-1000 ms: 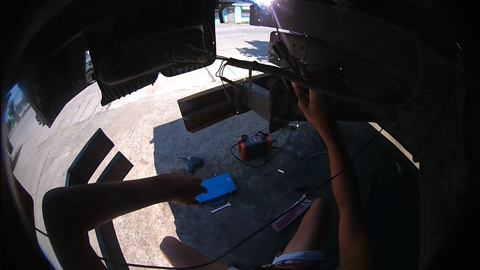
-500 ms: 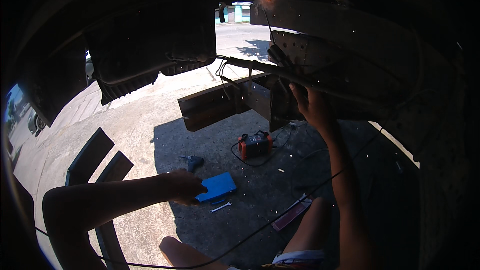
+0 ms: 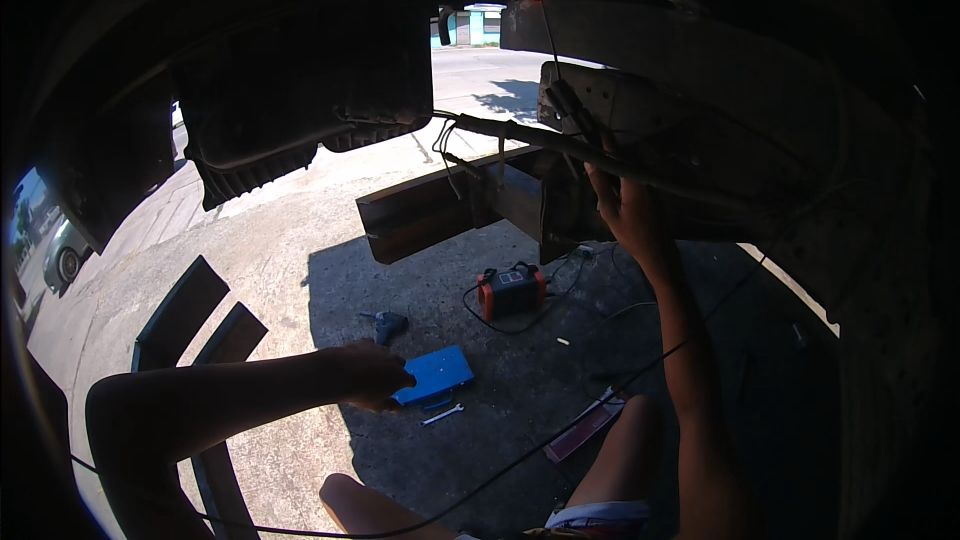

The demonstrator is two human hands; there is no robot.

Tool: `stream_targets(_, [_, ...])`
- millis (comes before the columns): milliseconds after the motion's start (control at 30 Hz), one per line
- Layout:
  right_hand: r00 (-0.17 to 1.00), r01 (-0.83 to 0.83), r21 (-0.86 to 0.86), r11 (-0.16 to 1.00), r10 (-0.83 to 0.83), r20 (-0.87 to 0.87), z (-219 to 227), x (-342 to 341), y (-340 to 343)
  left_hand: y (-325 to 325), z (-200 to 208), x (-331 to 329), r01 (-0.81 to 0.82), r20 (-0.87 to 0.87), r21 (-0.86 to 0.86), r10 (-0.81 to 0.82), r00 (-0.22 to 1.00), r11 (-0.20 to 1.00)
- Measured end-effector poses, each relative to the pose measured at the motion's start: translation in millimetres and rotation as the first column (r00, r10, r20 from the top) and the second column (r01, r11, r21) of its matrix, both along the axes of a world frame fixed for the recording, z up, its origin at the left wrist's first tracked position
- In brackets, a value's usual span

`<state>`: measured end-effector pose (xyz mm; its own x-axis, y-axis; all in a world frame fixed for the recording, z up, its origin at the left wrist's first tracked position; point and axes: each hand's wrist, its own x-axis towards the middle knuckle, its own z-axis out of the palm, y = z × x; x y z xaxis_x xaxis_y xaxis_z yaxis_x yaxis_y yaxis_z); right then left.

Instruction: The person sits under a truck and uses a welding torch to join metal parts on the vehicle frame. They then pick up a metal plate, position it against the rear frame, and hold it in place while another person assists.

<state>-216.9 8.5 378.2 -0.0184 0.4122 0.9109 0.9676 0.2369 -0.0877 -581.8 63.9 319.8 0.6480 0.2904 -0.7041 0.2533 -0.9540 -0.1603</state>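
My right hand (image 3: 628, 210) is raised under the dark metal underside of a vehicle. Its fingers are closed around the handle of a welding electrode holder (image 3: 568, 108), partly hidden behind a dark bar. A thin welding rod (image 3: 551, 38) runs up from the holder, and its tip glows orange against a metal beam (image 3: 610, 32). In deep shade, my left hand (image 3: 375, 376) appears in front of the left end of a blue case (image 3: 440, 372); its finger positions are too dark to make out. An open-end wrench (image 3: 443, 415) lies just below the case.
A red and black welding machine (image 3: 510, 290) with cables stands on the concrete. Beside the case lies a drill-like tool (image 3: 388, 325). Angled metal pieces (image 3: 180, 312) are at the left, and a reddish flat box (image 3: 585, 428) is near my knee. A black cable (image 3: 520, 458) crosses low.
The glow at the rod tip has shrunk and the sparks have faded. My right hand and the holder have shifted slightly. A car at the far left has come further into view.
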Motion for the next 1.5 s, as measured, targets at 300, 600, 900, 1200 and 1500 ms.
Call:
stream_targets(300, [1.0, -0.009, 0.044, 0.999, 0.009, 0.02, 2.0, 1.8, 3.1, -0.7, 1.2, 0.6, -0.006, -0.007, 0.0, 0.006, 1.0, 1.0])
stream_targets(600, [0.995, 0.042, 0.124, 0.991, -0.053, 0.089, 2.2, 3.4, 6.4, 3.0, -7.0, -8.1, 0.075, 0.146, 0.029, -0.079, 0.986, 0.997])
stream_targets(900, [0.997, 0.018, 0.102, 0.995, -0.025, 0.067, 2.4, 1.1, 7.4, 4.3, -8.8, -7.1, 0.055, 0.123, 0.027, -0.057, 0.991, 0.998])
stream_targets(1200, [0.999, -0.005, 0.108, 0.994, 0.001, 0.035, 1.7, -2.0, 8.1, 4.2, -5.7, -8.6, 0.054, 0.144, 0.024, -0.057, 0.988, 0.998])
stream_targets(1500, [0.998, -0.014, 0.131, 0.991, 0.007, 0.057, 3.1, -4.8, 9.1, 1.1, -0.4, -6.5, 0.032, 0.128, 0.009, -0.033, 0.991, 0.999])
